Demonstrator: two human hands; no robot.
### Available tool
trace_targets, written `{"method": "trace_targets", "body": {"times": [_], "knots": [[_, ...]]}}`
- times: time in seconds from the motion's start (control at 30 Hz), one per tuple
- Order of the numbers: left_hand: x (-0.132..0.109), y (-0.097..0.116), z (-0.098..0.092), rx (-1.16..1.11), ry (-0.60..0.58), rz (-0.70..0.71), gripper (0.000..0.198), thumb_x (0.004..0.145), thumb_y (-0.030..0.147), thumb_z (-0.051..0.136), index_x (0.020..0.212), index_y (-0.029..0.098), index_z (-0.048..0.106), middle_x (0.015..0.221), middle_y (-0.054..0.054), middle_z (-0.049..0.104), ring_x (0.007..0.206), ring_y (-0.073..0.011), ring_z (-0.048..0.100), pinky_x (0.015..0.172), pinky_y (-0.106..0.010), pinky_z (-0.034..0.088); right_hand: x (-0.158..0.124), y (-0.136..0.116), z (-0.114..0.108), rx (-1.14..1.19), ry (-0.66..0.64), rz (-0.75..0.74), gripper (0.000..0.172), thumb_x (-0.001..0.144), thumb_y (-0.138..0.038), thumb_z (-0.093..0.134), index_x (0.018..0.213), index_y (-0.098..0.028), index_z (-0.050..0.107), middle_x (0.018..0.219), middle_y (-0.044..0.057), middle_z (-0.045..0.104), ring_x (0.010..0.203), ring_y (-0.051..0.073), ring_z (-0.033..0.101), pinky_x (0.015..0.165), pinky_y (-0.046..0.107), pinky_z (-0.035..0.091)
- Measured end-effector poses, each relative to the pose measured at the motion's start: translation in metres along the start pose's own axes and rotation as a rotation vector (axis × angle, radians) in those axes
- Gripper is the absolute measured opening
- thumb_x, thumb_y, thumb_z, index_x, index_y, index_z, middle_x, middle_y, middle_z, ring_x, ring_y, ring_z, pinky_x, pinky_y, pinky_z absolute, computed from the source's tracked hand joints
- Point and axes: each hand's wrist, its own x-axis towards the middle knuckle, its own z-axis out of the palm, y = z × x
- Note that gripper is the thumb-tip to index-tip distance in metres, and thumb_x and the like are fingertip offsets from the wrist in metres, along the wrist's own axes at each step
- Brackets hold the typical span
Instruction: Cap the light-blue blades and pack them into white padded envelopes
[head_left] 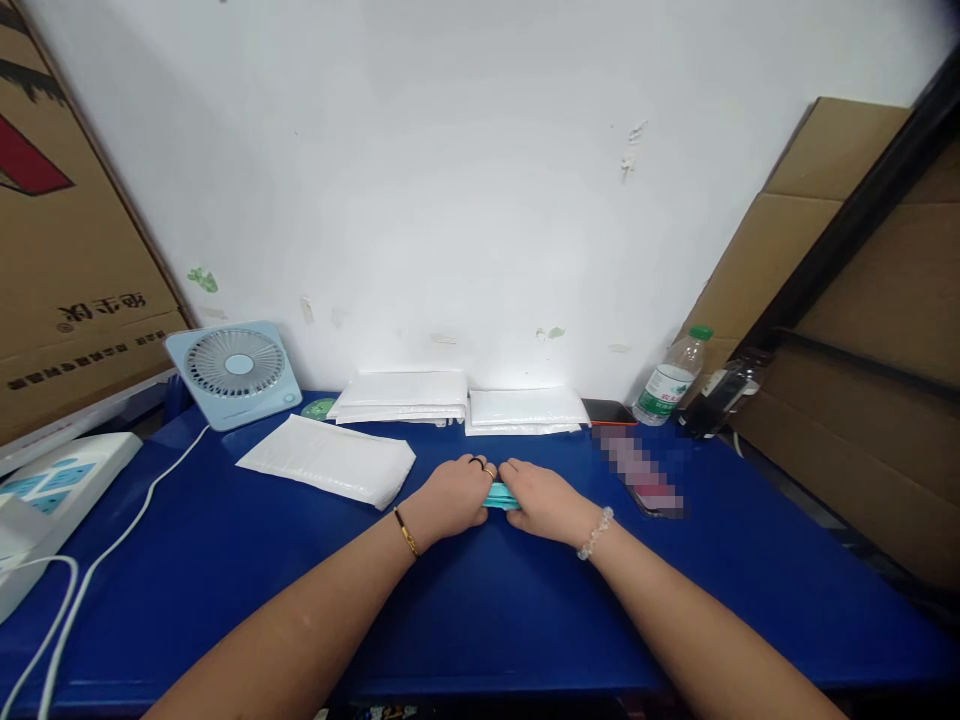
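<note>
My left hand [451, 497] and my right hand [546, 501] meet at the middle of the blue table [225, 560]. Both are closed around a small teal item [501, 495] that shows only as a sliver between them, pressed low on the tabletop. The left hand wears rings and a gold bangle; the right wrist wears a clear bead bracelet. What the teal item is cannot be made out.
A white padded mailer [330, 459] lies to the left, two stacks of mailers [405, 396] [523, 410] by the wall. A light-blue fan [234, 372], a water bottle [672, 378], a phone [637, 475], a white device with cables [45, 500] and cardboard panels [810, 230] surround the table.
</note>
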Motion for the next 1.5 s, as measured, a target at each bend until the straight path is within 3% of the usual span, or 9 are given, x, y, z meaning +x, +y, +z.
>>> {"method": "trace_targets", "body": {"times": [0.2, 0.43, 0.67, 0.77, 0.87, 1.0, 1.13, 1.33, 1.5], "knots": [[0.002, 0.000, -0.006, -0.048, 0.006, -0.125, 0.028, 0.081, 0.027, 0.049, 0.107, 0.016, 0.050, 0.086, -0.009, 0.066, 0.077, -0.0258, 0.064, 0.066, -0.034, 0.047, -0.006, 0.005, -0.016, 0.190, 0.098, -0.022, 0.029, 0.074, -0.017, 0.057, 0.103, -0.019, 0.054, 0.096, 0.006, 0.061, 0.083, 0.021, 0.058, 0.071, 0.030, 0.043], [0.002, 0.002, -0.010, -0.291, 0.087, -0.196, 0.023, 0.084, 0.039, 0.048, 0.094, 0.020, 0.056, 0.083, -0.007, 0.066, 0.074, -0.0231, 0.063, 0.063, -0.028, 0.044, -0.006, 0.001, -0.026, 0.867, 0.547, 0.014, 0.038, 0.093, -0.044, 0.036, 0.123, -0.025, 0.050, 0.121, 0.009, 0.053, 0.110, 0.023, 0.051, 0.093, 0.038, 0.042], [0.001, 0.015, -0.024, -1.010, 0.030, -0.156, 0.025, 0.083, 0.040, 0.051, 0.075, 0.017, 0.052, 0.058, 0.003, 0.050, 0.052, -0.0105, 0.049, 0.050, -0.022, 0.039, -0.001, -0.009, -0.019, 1.358, 0.452, -0.074, 0.084, 0.072, -0.072, 0.053, 0.140, -0.028, 0.029, 0.141, 0.010, 0.041, 0.127, 0.028, 0.041, 0.101, 0.043, 0.039], [-0.002, 0.028, -0.029, -1.173, -0.163, -0.069, 0.017, 0.074, 0.031, 0.061, 0.077, 0.016, 0.054, 0.056, 0.004, 0.047, 0.047, -0.0090, 0.046, 0.044, -0.021, 0.038, -0.003, -0.021, -0.018, 1.402, 0.261, -0.163, 0.066, 0.067, -0.058, 0.069, 0.122, -0.026, 0.053, 0.134, 0.008, 0.049, 0.127, 0.029, 0.042, 0.103, 0.045, 0.036], [-0.006, 0.032, -0.036, -1.134, -0.132, 0.001, 0.026, 0.071, 0.027, 0.064, 0.094, 0.017, 0.056, 0.072, 0.000, 0.058, 0.062, -0.0129, 0.057, 0.056, -0.025, 0.048, -0.006, -0.030, -0.021, 1.442, 0.200, -0.138, 0.030, 0.079, -0.049, 0.061, 0.091, -0.023, 0.066, 0.124, 0.008, 0.058, 0.123, 0.028, 0.045, 0.095, 0.042, 0.044], [-0.023, -0.004, -0.057, -0.778, -0.069, 0.177, 0.086, 0.052, 0.041, 0.080, 0.128, 0.022, 0.046, 0.126, -0.010, 0.052, 0.117, -0.0277, 0.049, 0.098, -0.037, 0.040, -0.006, -0.017, -0.029, 1.532, 0.426, 0.014, 0.031, 0.084, -0.050, 0.052, 0.073, -0.021, 0.055, 0.078, 0.006, 0.065, 0.087, 0.024, 0.063, 0.078, 0.040, 0.051], [-0.052, -0.068, -0.072, -0.289, -0.081, -0.283, 0.122, 0.035, 0.036, 0.085, 0.142, 0.026, 0.028, 0.149, -0.014, 0.026, 0.138, -0.0375, 0.015, 0.109, -0.050, 0.020, 0.000, 0.013, -0.026, 1.516, 0.700, 0.138, 0.024, 0.085, -0.046, 0.054, 0.084, -0.023, 0.051, 0.051, -0.007, 0.042, 0.046, 0.012, 0.046, 0.064, 0.034, 0.051], [-0.063, -0.105, -0.056, -0.165, -0.406, -0.548, 0.118, 0.033, 0.023, 0.078, 0.141, 0.025, 0.032, 0.144, -0.014, 0.035, 0.136, -0.0384, 0.020, 0.100, -0.046, 0.036, 0.013, 0.034, 0.004, 1.434, 0.630, 0.235, 0.027, 0.079, -0.043, 0.063, 0.091, -0.021, 0.056, 0.050, -0.008, 0.040, 0.044, 0.010, 0.041, 0.053, 0.027, 0.045], [-0.050, -0.091, -0.052, -0.142, -0.294, -0.481, 0.085, 0.040, 0.018, 0.073, 0.123, 0.025, 0.054, 0.124, -0.012, 0.053, 0.124, -0.0348, 0.040, 0.101, -0.047, 0.033, 0.009, 0.028, -0.002, 1.551, 0.601, 0.209, 0.029, 0.080, -0.045, 0.061, 0.095, -0.021, 0.054, 0.051, -0.008, 0.041, 0.042, 0.009, 0.038, 0.050, 0.027, 0.044]]}}
